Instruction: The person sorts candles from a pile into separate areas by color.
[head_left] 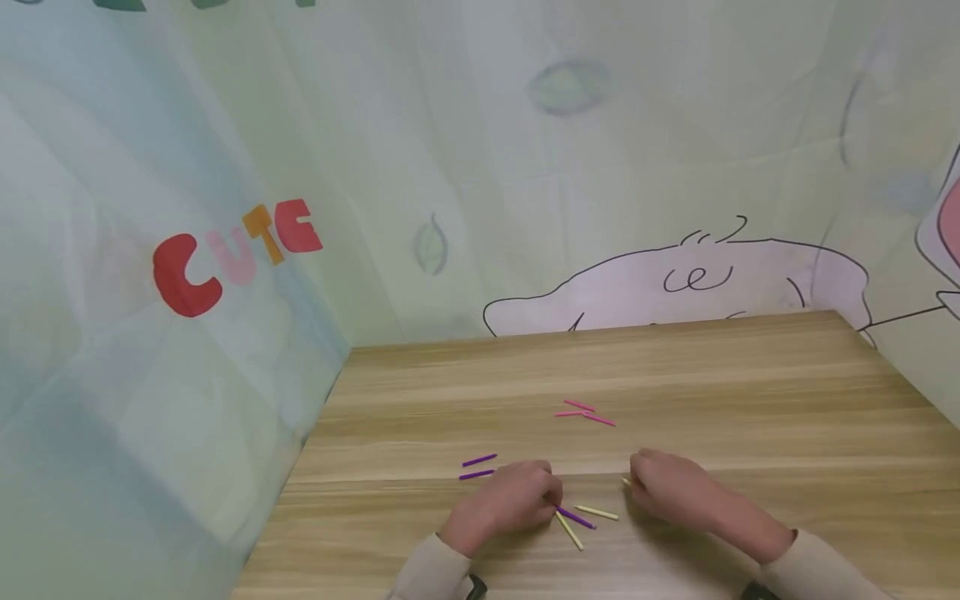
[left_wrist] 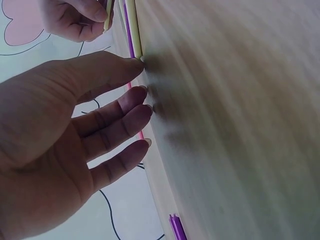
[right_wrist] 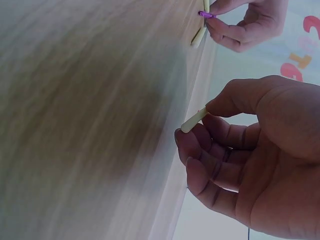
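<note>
My left hand (head_left: 513, 497) is low over the table, its thumb and a finger pinching the end of a thin purple stick (head_left: 577, 518). That stick lies close beside a pale yellow stick (head_left: 570, 532), and the two cross or touch near the fingertips. Another pale yellow stick (head_left: 597, 512) lies between the hands. To the right, my right hand (head_left: 675, 490) pinches a short pale yellow stick (right_wrist: 194, 121) between thumb and fingertips, just off the tabletop. Part of that stick is hidden by the fingers.
Two purple sticks (head_left: 480, 460) lie left of the left hand. Farther back, three pink sticks (head_left: 599, 419) lie close together. The wooden table (head_left: 420, 383) meets a printed cloth backdrop (head_left: 450, 150) at its rear and left edges.
</note>
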